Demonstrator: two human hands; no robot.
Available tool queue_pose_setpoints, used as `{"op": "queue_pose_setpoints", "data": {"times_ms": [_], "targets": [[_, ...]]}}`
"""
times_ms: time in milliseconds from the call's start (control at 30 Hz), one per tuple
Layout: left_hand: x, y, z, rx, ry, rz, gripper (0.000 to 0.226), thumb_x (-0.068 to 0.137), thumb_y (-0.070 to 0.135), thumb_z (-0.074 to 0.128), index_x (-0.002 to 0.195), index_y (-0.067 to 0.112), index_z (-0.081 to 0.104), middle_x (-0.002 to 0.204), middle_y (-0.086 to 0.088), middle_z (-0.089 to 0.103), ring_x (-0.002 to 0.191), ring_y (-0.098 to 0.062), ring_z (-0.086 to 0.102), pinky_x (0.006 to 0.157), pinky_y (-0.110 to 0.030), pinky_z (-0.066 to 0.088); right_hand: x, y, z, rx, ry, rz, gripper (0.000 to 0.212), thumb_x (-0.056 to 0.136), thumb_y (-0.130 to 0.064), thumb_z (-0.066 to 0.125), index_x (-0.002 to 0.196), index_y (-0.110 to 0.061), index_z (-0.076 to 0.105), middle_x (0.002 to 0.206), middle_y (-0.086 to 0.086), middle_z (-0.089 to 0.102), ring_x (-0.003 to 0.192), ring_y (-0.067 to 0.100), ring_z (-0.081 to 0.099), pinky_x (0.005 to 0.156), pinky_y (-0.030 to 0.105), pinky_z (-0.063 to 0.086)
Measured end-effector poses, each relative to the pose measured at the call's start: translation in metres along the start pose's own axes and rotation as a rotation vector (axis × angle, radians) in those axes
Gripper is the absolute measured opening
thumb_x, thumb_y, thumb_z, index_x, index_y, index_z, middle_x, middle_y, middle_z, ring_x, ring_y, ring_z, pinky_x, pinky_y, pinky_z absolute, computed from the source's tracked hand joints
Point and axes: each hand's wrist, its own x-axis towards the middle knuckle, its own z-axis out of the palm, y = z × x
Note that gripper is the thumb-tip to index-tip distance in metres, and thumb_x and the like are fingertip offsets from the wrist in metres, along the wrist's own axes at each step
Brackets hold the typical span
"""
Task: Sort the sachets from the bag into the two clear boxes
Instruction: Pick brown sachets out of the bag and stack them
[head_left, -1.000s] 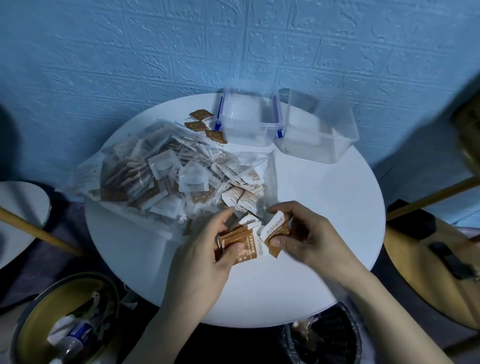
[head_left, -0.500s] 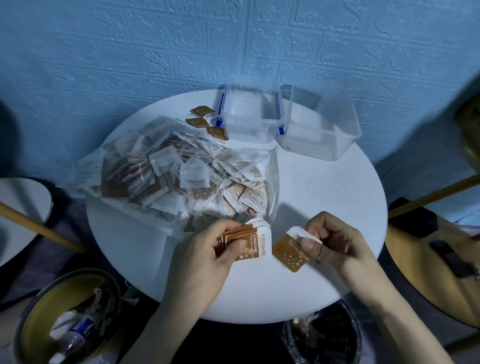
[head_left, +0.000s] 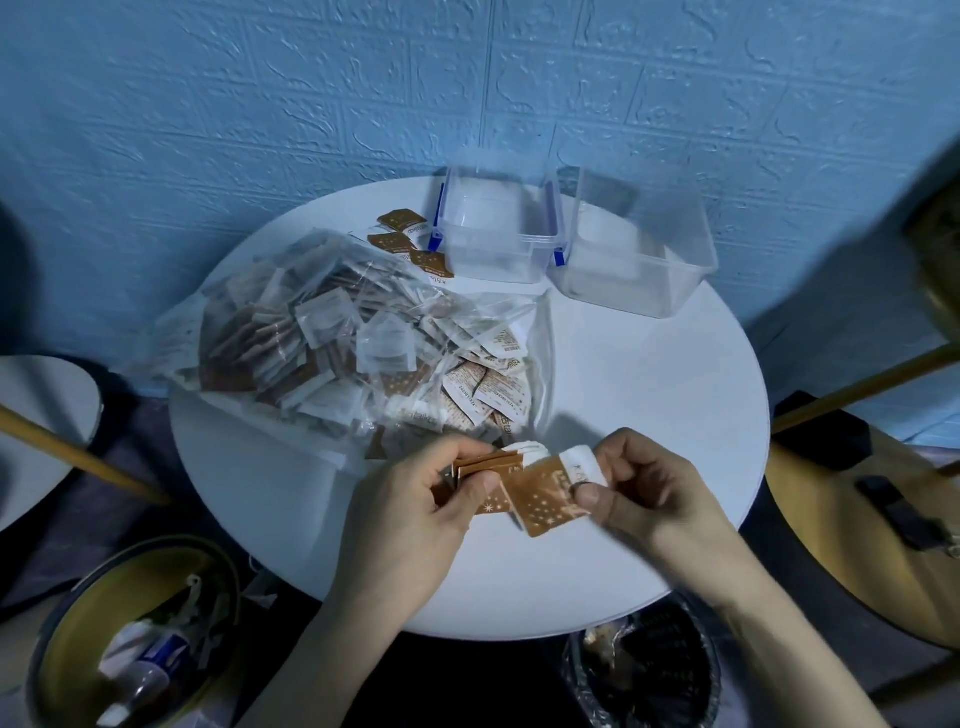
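A clear plastic bag (head_left: 332, 338) full of brown and white sachets lies on the left half of the round white table (head_left: 649, 441). My left hand (head_left: 415, 509) grips a small stack of brown sachets (head_left: 488, 465) near the table's front. My right hand (head_left: 644, 488) pinches a single brown sachet (head_left: 545, 501) by its white end, its edge touching the stack. Two clear boxes stand at the back: one with blue clips (head_left: 493, 234) and one to its right (head_left: 634, 260). Three loose brown sachets (head_left: 410, 241) lie left of the clipped box.
A blue textured wall runs behind the table. On the floor sit a yellow-lined bin with rubbish (head_left: 135, 639) at the lower left and a dark basket (head_left: 644, 670) under the table's front edge. A tan chair or bag (head_left: 857, 525) stands at the right, another white table (head_left: 41, 426) left.
My right hand first pulled one sachet away to the right of the stack, then brought it back leftward until it touches the stack. The left hand stayed in place.
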Motion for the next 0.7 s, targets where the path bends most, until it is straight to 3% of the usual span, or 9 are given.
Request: {"op": "queue_pose_setpoints", "data": {"times_ms": [100, 167, 233, 333, 433, 500, 567, 667, 700], "targets": [[-0.003, 0.001, 0.002, 0.030, 0.016, 0.047, 0.023, 0.085, 0.028, 0.071, 0.080, 0.049, 0.061, 0.061, 0.027, 0.059, 0.055, -0.003, 0.060, 0.055, -0.026, 0.048, 0.002, 0.006, 0.015, -0.174, 0.065, -0.014, 0.025, 0.080, -0.017, 0.076, 0.077, -0.013, 0.051, 0.065, 0.008, 0.044, 0.060, 0.014, 0.039, 0.056, 0.029, 0.030], [-0.004, 0.002, 0.002, 0.052, -0.013, 0.081, 0.009, 0.084, 0.042, 0.065, 0.091, 0.046, 0.061, 0.070, 0.031, 0.060, 0.060, 0.002, 0.059, 0.056, -0.024, 0.048, 0.000, 0.009, 0.019, -0.335, 0.141, -0.012, 0.027, 0.080, -0.022, 0.079, 0.077, -0.021, 0.052, 0.058, -0.006, 0.044, 0.055, 0.011, 0.035, 0.054, 0.029, 0.029], [-0.004, 0.003, 0.000, 0.129, -0.040, 0.166, 0.029, 0.076, 0.049, 0.065, 0.103, 0.043, 0.058, 0.083, 0.033, 0.058, 0.066, 0.008, 0.055, 0.059, -0.017, 0.044, -0.001, 0.009, 0.021, -0.535, 0.202, -0.021, 0.029, 0.075, -0.032, 0.081, 0.080, -0.027, 0.053, 0.053, -0.013, 0.045, 0.050, 0.007, 0.034, 0.051, 0.023, 0.027], [-0.004, 0.006, 0.002, 0.374, -0.067, 0.271, 0.049, 0.063, 0.047, 0.082, 0.107, 0.037, 0.060, 0.099, 0.024, 0.059, 0.075, -0.001, 0.059, 0.061, -0.025, 0.051, 0.000, 0.005, 0.022, -0.655, 0.181, -0.067, 0.045, 0.067, -0.043, 0.083, 0.098, -0.034, 0.052, 0.081, -0.019, 0.055, 0.057, 0.008, 0.044, 0.053, 0.018, 0.032], [-0.002, 0.012, 0.005, 0.571, -0.101, 0.278, 0.056, 0.056, 0.038, 0.089, 0.105, 0.031, 0.065, 0.099, 0.015, 0.064, 0.077, -0.015, 0.067, 0.058, -0.030, 0.053, 0.003, 0.005, 0.020, -0.737, 0.079, -0.155, 0.050, 0.068, -0.051, 0.080, 0.110, -0.042, 0.053, 0.100, -0.020, 0.052, 0.069, -0.004, 0.051, 0.058, 0.014, 0.036], [0.000, 0.018, 0.003, 0.528, -0.146, 0.246, 0.052, 0.064, 0.037, 0.085, 0.111, 0.033, 0.064, 0.106, 0.016, 0.063, 0.083, -0.014, 0.065, 0.067, -0.030, 0.052, 0.004, 0.005, 0.018, -0.726, 0.064, -0.183, 0.046, 0.068, -0.058, 0.075, 0.103, -0.040, 0.053, 0.102, -0.020, 0.049, 0.066, 0.000, 0.050, 0.056, 0.015, 0.035], [-0.001, 0.019, 0.001, 0.424, -0.203, 0.218, 0.050, 0.073, 0.035, 0.079, 0.119, 0.038, 0.060, 0.111, 0.020, 0.061, 0.081, -0.002, 0.058, 0.074, -0.025, 0.047, 0.002, 0.007, 0.013, -0.696, 0.057, -0.205, 0.047, 0.067, -0.062, 0.074, 0.101, -0.038, 0.053, 0.104, -0.019, 0.047, 0.064, 0.006, 0.047, 0.056, 0.017, 0.036], [-0.003, 0.015, -0.003, 0.316, -0.226, 0.180, 0.057, 0.073, 0.029, 0.081, 0.125, 0.038, 0.058, 0.100, 0.019, 0.062, 0.076, 0.013, 0.049, 0.066, -0.005, 0.036, -0.001, 0.009, 0.007, -0.683, 0.018, -0.208, 0.050, 0.066, -0.058, 0.078, 0.106, -0.040, 0.054, 0.105, -0.019, 0.050, 0.072, 0.005, 0.051, 0.061, 0.017, 0.038], [-0.003, 0.014, -0.004, 0.302, -0.222, 0.173, 0.060, 0.073, 0.026, 0.082, 0.127, 0.037, 0.057, 0.103, 0.013, 0.061, 0.080, 0.010, 0.050, 0.066, -0.003, 0.035, -0.002, 0.009, 0.006, -0.686, 0.003, -0.207, 0.050, 0.067, -0.058, 0.076, 0.108, -0.042, 0.054, 0.105, -0.019, 0.052, 0.079, 0.003, 0.054, 0.066, 0.018, 0.041]]}}
